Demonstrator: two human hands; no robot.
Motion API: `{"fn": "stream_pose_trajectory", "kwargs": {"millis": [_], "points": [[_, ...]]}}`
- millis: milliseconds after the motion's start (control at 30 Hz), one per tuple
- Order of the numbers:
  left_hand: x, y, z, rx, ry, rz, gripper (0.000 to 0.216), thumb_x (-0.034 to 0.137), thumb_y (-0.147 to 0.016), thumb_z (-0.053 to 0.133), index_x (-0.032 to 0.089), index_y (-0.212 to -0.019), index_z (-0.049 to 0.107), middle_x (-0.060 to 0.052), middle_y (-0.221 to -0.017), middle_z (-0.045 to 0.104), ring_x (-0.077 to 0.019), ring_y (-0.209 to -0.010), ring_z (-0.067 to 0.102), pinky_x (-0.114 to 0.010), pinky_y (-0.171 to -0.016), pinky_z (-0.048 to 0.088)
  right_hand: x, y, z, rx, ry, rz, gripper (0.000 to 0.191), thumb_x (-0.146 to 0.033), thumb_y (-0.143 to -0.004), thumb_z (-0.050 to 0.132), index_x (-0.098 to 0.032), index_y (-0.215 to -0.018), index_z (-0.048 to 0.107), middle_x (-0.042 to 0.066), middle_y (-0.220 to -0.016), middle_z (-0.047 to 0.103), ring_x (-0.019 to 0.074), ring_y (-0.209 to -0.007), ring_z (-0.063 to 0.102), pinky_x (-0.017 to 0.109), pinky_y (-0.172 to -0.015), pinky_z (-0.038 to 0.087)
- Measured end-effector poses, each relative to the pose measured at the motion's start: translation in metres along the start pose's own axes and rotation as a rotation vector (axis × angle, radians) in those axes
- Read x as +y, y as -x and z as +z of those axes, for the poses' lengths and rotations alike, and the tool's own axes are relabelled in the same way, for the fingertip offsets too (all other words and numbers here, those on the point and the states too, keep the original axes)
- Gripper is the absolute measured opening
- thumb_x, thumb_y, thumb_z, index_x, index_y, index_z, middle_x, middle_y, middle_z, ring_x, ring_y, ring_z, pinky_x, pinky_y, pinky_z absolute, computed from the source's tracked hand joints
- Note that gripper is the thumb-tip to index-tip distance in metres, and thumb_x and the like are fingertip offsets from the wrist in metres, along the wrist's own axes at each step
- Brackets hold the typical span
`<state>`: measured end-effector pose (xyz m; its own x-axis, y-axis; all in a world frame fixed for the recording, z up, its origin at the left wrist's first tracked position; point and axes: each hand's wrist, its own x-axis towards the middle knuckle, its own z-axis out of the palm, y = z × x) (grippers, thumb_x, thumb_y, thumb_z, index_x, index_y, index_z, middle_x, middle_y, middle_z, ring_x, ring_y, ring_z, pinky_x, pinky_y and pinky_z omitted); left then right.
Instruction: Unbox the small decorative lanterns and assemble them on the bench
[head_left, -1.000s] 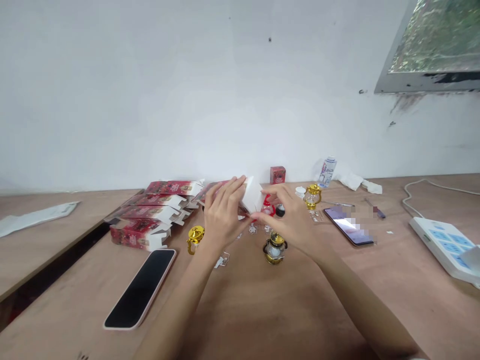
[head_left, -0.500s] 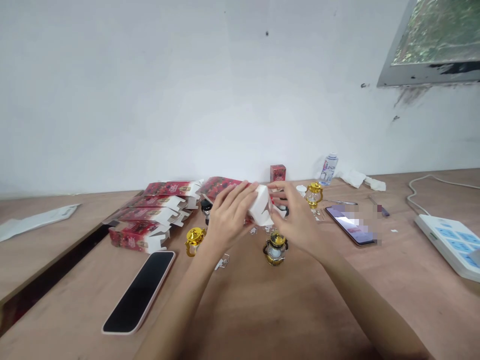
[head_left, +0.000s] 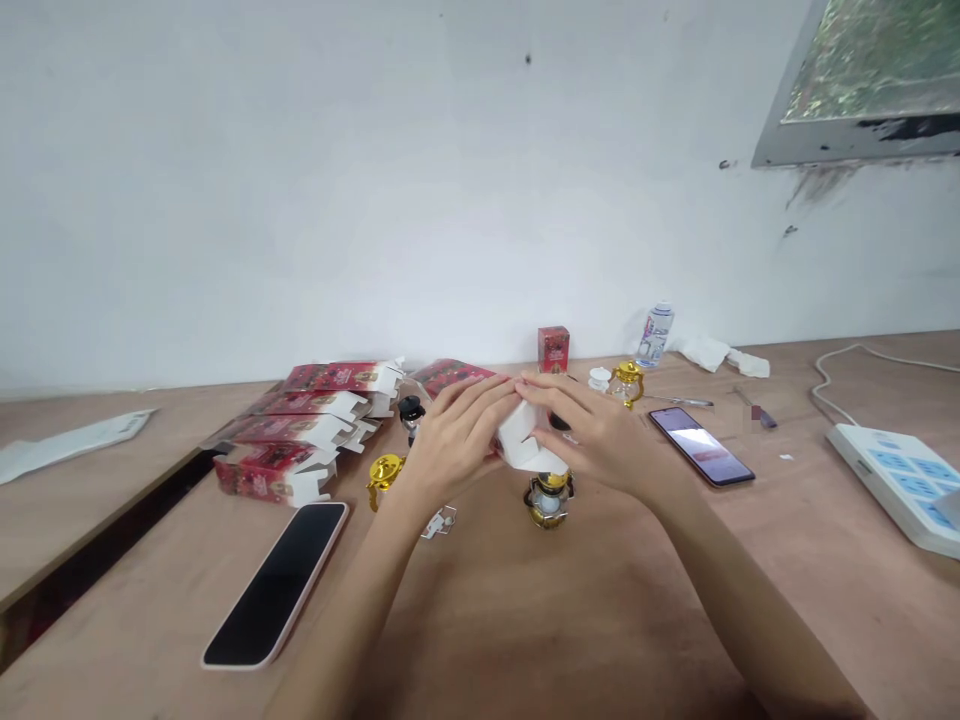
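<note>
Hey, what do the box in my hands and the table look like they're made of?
Box: probably thin card, matte white on the visible end, with creased edges and a flat flap. Table: likely wood or plywood, dull brown with faint streaks.

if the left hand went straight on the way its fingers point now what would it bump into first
Most likely the right hand: its fingertips look next to those of the left hand over the carton, though depth is unclear.

The left hand [head_left: 459, 432] and right hand [head_left: 606, 432] hold a white-ended box [head_left: 519, 440] over the brown table [head_left: 495, 620].
</note>
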<state>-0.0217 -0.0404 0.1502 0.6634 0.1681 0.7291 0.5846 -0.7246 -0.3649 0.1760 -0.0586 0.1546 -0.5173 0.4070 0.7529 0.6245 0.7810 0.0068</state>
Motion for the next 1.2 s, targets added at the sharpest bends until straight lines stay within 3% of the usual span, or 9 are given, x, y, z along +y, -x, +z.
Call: {"fn": "stream_pose_trajectory", "kwargs": {"millis": [300, 500, 600, 767, 833, 900, 1033, 1100, 1200], "points": [[0.0, 0.0, -0.004, -0.041, 0.071, 0.03, 0.04, 0.02, -0.084, 0.054, 0.015, -0.122, 0.043, -0.012, -0.119, 0.06, -0.0222, -0.115, 0.053, -0.038, -0.093, 0.044, 0.005, 0.004, -0.016, -0.034, -0.086, -0.06, 0.04, -0.008, -0.088, 0.036, -0.016, -0.125, 0.049, 0.01, -0.121, 0.06, 0.0173, -0.114, 0.055, 0.036, -0.094, 0.05], [0.007, -0.002, -0.023, -0.314, 0.26, -0.168, 0.052, 0.022, -0.078, 0.062, 0.02, -0.125, 0.04, -0.009, -0.122, 0.058, -0.0216, -0.108, 0.058, -0.033, -0.083, 0.051, 0.004, 0.006, -0.022, -0.044, -0.188, -0.026, 0.036, -0.013, -0.09, 0.038, -0.025, -0.12, 0.054, 0.005, -0.107, 0.067, 0.0162, -0.092, 0.065, 0.029, -0.072, 0.057], [0.004, 0.001, -0.028, -0.229, 0.179, -0.163, 0.04, 0.017, -0.08, 0.057, 0.02, -0.119, 0.047, -0.008, -0.111, 0.065, -0.0202, -0.1, 0.062, -0.032, -0.08, 0.051, -0.008, 0.005, -0.024, -0.068, -0.238, -0.052, 0.032, -0.019, -0.091, 0.041, -0.023, -0.12, 0.054, 0.007, -0.112, 0.065, 0.0177, -0.101, 0.062, 0.032, -0.081, 0.055], [0.002, 0.004, -0.03, 0.025, 0.071, -0.128, 0.015, 0.012, -0.084, 0.048, 0.021, -0.084, 0.061, 0.004, -0.06, 0.067, -0.0104, -0.055, 0.062, -0.022, -0.054, 0.045, -0.029, 0.004, -0.014, -0.039, -0.202, -0.102, 0.041, -0.03, -0.083, 0.058, -0.016, -0.121, 0.053, 0.01, -0.113, 0.064, 0.0221, -0.105, 0.06, 0.035, -0.086, 0.053], [0.007, 0.004, -0.033, 0.041, 0.116, -0.094, 0.016, 0.013, -0.084, 0.05, 0.02, -0.075, 0.06, 0.004, -0.061, 0.068, -0.0102, -0.057, 0.063, -0.021, -0.056, 0.046, -0.031, 0.005, -0.005, 0.045, -0.181, -0.151, 0.027, -0.016, -0.085, 0.051, -0.019, -0.111, 0.059, 0.007, -0.098, 0.07, 0.0188, -0.091, 0.065, 0.033, -0.079, 0.054], [0.012, 0.007, -0.039, 0.025, 0.149, -0.057, 0.011, 0.014, -0.084, 0.052, 0.019, -0.079, 0.061, 0.001, -0.072, 0.071, -0.0115, -0.066, 0.066, -0.023, -0.063, 0.049, -0.032, 0.006, 0.002, 0.094, -0.201, -0.203, 0.03, -0.005, -0.085, 0.043, -0.021, -0.103, 0.062, 0.003, -0.088, 0.071, 0.0152, -0.082, 0.066, 0.03, -0.075, 0.055], [0.005, 0.044, -0.069, -0.064, 0.059, -0.05, 0.024, 0.018, -0.081, 0.057, 0.024, -0.104, 0.061, -0.002, -0.1, 0.071, -0.0172, -0.089, 0.067, -0.031, -0.081, 0.051, -0.034, 0.005, 0.004, -0.013, -0.216, -0.258, 0.028, -0.014, -0.086, 0.049, -0.022, -0.111, 0.058, 0.003, -0.104, 0.069, 0.0154, -0.096, 0.063, 0.037, -0.094, 0.047], [-0.011, 0.082, -0.091, -0.126, -0.042, -0.184, 0.04, 0.02, -0.079, 0.059, 0.029, -0.118, 0.055, -0.001, -0.112, 0.066, -0.0211, -0.101, 0.063, -0.037, -0.089, 0.049, -0.031, 0.008, 0.002, -0.044, -0.183, -0.221, 0.032, -0.026, -0.086, 0.053, -0.023, -0.118, 0.053, 0.006, -0.115, 0.064, 0.019, -0.107, 0.058, 0.044, -0.1, 0.042], [-0.044, 0.155, -0.124, -0.094, -0.325, -0.379, 0.051, 0.016, -0.073, 0.06, 0.034, -0.119, 0.054, 0.002, -0.117, 0.063, -0.0232, -0.096, 0.065, -0.041, -0.089, 0.048, -0.02, 0.022, 0.005, -0.083, -0.083, -0.071, 0.037, -0.032, -0.086, 0.053, -0.023, -0.121, 0.052, 0.009, -0.121, 0.059, 0.0245, -0.112, 0.054, 0.047, -0.095, 0.044]]}}
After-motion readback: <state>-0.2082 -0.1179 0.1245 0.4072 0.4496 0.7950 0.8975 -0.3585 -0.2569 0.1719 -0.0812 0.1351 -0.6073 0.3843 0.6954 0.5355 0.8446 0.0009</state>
